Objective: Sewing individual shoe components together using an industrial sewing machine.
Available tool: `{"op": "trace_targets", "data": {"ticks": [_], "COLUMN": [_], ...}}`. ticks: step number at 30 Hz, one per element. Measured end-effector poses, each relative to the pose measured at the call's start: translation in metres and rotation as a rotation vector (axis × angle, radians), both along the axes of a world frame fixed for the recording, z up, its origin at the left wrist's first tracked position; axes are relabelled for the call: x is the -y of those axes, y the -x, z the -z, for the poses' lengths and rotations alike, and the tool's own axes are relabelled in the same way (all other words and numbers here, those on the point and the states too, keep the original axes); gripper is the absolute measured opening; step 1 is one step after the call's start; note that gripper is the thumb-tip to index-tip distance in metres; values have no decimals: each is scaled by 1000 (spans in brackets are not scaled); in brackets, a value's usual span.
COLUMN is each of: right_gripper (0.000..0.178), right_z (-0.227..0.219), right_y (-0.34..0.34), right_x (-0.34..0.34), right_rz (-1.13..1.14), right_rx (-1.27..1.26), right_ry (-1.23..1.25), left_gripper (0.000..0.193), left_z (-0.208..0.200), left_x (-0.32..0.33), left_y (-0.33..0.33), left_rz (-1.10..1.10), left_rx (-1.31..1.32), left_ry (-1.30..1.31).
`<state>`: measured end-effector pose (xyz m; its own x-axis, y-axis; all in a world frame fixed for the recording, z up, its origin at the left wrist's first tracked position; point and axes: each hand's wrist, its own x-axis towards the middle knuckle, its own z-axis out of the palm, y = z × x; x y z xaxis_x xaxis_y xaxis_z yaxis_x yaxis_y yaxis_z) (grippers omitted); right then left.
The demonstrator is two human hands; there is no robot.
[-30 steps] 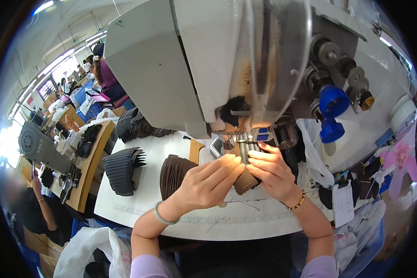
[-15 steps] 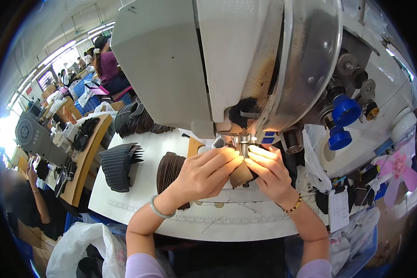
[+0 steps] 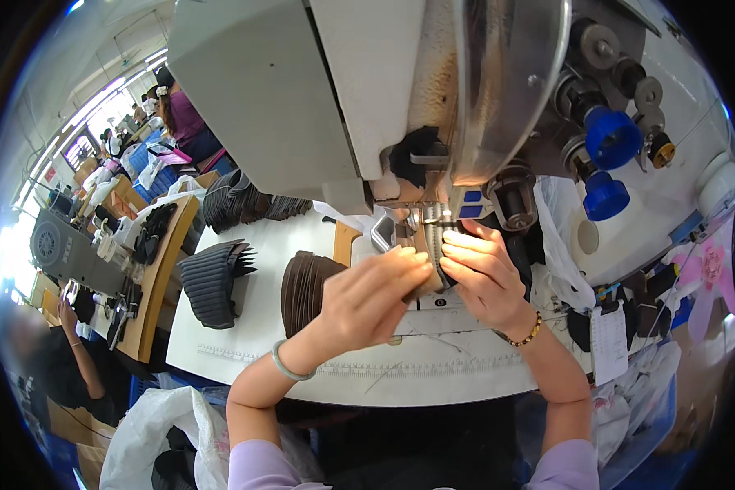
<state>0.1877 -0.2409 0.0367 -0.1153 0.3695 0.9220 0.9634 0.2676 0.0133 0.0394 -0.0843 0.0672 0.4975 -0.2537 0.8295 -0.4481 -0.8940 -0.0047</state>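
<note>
Both my hands work close under the head of a large grey sewing machine [image 3: 261, 98], at its lit needle area [image 3: 438, 216]. My left hand [image 3: 371, 298], with a pale bangle at the wrist, pinches a small brown fabric piece [image 3: 425, 287]; motion blurs its fingers a little. On the right side of the same piece, my right hand [image 3: 492, 282] presses with its fingertips bunched together, right beside the presser foot. The hands partly cover the piece. Left of my left hand stands a stack of brown pieces [image 3: 307, 287] on the white table [image 3: 261, 376].
Farther left are a stack of dark ribbed pieces [image 3: 211, 282] and another dark stack [image 3: 237, 204] behind it. Blue knobs [image 3: 612, 139] jut out at the right. A white plastic bag [image 3: 159, 425] hangs at lower left. Another person [image 3: 73, 351] sits at far left.
My left hand has moved slightly down and away from the needle, its fingers parting from the right hand's. The whole view has shifted, with the machine head higher in it.
</note>
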Motion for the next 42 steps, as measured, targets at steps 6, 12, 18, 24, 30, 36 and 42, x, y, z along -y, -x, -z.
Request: {"op": "trace_targets", "data": {"ticks": [6, 12, 18, 24, 30, 36, 42], "right_gripper": [24, 24, 25, 62, 75, 71, 70], "right_z": [-2, -2, -3, 5, 0, 25, 18], "right_y": [2, 2, 2, -6, -33, -49, -44], "right_x": [-2, -2, 2, 10, 27, 21, 18], "right_rz": [-20, -17, -9, 42, -5, -16, 18], "right_rx": [-17, -4, -16, -196, -608, -600, -635], "right_ry": [-5, -4, 3, 45, 357, 318, 333], "left_gripper": [34, 24, 19, 17, 17, 17, 17], "left_z": [15, 21, 14, 8, 6, 7, 2], "left_x": [5, 5, 9, 8, 7, 5, 0], "left_y": [-1, -8, -7, -3, -3, -6, -7], "left_rz": [-93, -136, -116, -125, -111, -111, -98], "left_rx": [101, 274, 295, 297, 287, 279, 275], "left_ry": [-154, -269, -322, -397, -439, -424, -434]}}
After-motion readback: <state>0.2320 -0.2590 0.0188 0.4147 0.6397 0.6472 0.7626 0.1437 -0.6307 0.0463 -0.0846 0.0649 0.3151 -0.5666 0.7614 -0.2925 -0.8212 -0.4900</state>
